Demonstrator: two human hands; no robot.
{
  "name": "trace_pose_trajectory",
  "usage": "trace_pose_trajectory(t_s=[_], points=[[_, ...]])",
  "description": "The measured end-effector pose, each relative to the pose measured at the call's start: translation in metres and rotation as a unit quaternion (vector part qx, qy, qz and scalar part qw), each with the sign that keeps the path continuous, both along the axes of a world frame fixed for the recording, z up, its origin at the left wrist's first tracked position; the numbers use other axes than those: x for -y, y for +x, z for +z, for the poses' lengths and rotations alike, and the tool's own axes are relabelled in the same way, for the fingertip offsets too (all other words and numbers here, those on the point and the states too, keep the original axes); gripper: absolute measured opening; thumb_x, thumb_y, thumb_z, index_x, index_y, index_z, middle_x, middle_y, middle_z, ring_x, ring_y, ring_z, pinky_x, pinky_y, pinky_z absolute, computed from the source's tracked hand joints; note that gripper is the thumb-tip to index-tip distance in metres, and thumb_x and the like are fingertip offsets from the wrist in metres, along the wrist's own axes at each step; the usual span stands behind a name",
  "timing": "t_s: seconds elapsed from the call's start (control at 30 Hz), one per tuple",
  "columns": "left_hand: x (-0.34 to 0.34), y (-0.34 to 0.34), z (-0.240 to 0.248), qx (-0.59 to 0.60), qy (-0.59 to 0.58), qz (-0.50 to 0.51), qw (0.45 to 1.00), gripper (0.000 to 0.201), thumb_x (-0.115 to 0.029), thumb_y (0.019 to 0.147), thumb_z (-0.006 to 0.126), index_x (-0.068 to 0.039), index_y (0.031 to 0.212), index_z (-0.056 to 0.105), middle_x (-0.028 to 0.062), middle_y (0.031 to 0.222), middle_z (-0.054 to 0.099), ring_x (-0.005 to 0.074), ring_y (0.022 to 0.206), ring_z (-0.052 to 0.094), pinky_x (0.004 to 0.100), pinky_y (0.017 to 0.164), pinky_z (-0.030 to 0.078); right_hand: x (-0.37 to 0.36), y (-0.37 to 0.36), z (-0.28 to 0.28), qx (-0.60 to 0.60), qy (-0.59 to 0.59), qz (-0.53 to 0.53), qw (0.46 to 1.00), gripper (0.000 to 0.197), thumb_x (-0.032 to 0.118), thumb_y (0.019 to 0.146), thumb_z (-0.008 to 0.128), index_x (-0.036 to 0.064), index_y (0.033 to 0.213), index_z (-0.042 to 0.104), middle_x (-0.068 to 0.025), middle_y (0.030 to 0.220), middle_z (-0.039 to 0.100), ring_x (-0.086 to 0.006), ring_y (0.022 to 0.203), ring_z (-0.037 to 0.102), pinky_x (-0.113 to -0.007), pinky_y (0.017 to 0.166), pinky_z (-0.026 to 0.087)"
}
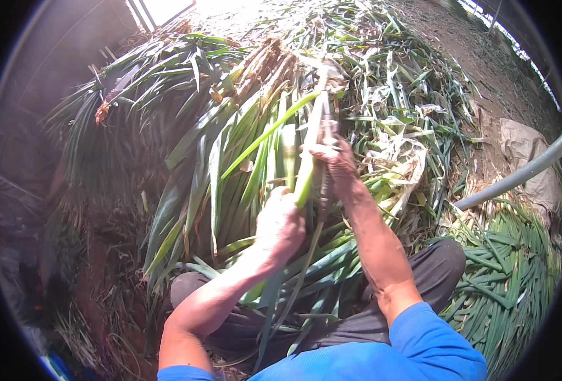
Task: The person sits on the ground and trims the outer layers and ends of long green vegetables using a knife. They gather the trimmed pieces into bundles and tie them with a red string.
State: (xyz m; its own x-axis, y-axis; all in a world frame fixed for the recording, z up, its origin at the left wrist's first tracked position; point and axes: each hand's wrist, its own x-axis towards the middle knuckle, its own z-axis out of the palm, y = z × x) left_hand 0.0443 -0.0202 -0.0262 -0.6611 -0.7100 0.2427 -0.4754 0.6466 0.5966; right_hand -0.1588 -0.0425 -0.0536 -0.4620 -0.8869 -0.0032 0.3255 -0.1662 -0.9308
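Cross-legged on the ground, I hold a long green onion (304, 181) in my left hand (281, 222). The fingers are closed round its green leaves, and its pale stalk points up and away. My right hand (338, 164) is closed beside the stalk on a slim, dark, stick-like tool (325, 190). A thin hose or cord (305, 263) seems to run from the tool's lower end toward my lap. Motion blurs the tool's tip and the stalk, so whether they touch I cannot tell. Just beyond my left hand lies a thick pile of green onions (236, 152).
Loose peeled leaves (389, 82) heap up ahead and to the right. More green onions (509, 273) lie in a bundle at my right, below a grey pipe (516, 171) and a brown sack (528, 152). Another bunch (167, 70) rests at the far left.
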Motion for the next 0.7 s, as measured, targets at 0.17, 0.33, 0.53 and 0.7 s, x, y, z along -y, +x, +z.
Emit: trace_pose_trajectory(t_s=[0.17, 0.33, 0.53, 0.7], points=[[0.017, -0.032, 0.05, -0.023, 0.216, -0.122, 0.968, 0.036, -0.032, 0.095, 0.067, 0.002, 0.103, 0.073, 0.0203, 0.092, 0.072, 0.0334, 0.091, 0.071, 0.0405, 0.084, 0.055, -0.072, -0.09, 0.009, -0.067, 0.027, -0.182, 0.981, 0.024, 0.004, 0.076, 0.069, 0.0002, 0.1, 0.069, -0.0077, 0.089, 0.068, -0.02, 0.08, 0.066, -0.034, 0.077, 0.057], [0.12, -0.059, -0.002, -0.047, -0.146, 0.13, 0.98, 0.013, -0.015, 0.091, 0.069, -0.005, 0.085, 0.065, 0.0147, 0.076, 0.068, 0.034, 0.071, 0.068, 0.0435, 0.066, 0.053, -0.126, -0.191, -0.039, -0.105, 0.146, -0.331, 0.926, 0.028, 0.014, 0.072, 0.07, -0.0016, 0.096, 0.07, -0.0098, 0.08, 0.067, -0.0213, 0.072, 0.065, -0.035, 0.068, 0.052], [0.241, -0.08, -0.029, 0.084, -0.348, 0.195, 0.913, 0.017, -0.012, 0.082, 0.061, -0.001, 0.093, 0.068, 0.0204, 0.094, 0.066, 0.0366, 0.089, 0.066, 0.0476, 0.077, 0.054, -0.155, -0.184, -0.122, -0.22, 0.357, -0.275, 0.865, 0.024, 0.018, 0.069, 0.074, -0.0004, 0.082, 0.066, -0.0092, 0.07, 0.063, -0.018, 0.057, 0.061, -0.034, 0.052, 0.049], [0.279, -0.061, -0.056, 0.271, -0.231, 0.204, 0.912, 0.027, -0.019, 0.078, 0.069, -0.003, 0.1, 0.068, 0.0199, 0.105, 0.064, 0.0359, 0.1, 0.064, 0.0458, 0.085, 0.053, -0.133, -0.15, -0.103, -0.238, 0.329, -0.221, 0.887, 0.027, 0.021, 0.072, 0.074, 0.003, 0.08, 0.055, -0.0045, 0.068, 0.059, -0.0172, 0.06, 0.055, -0.035, 0.058, 0.046]])
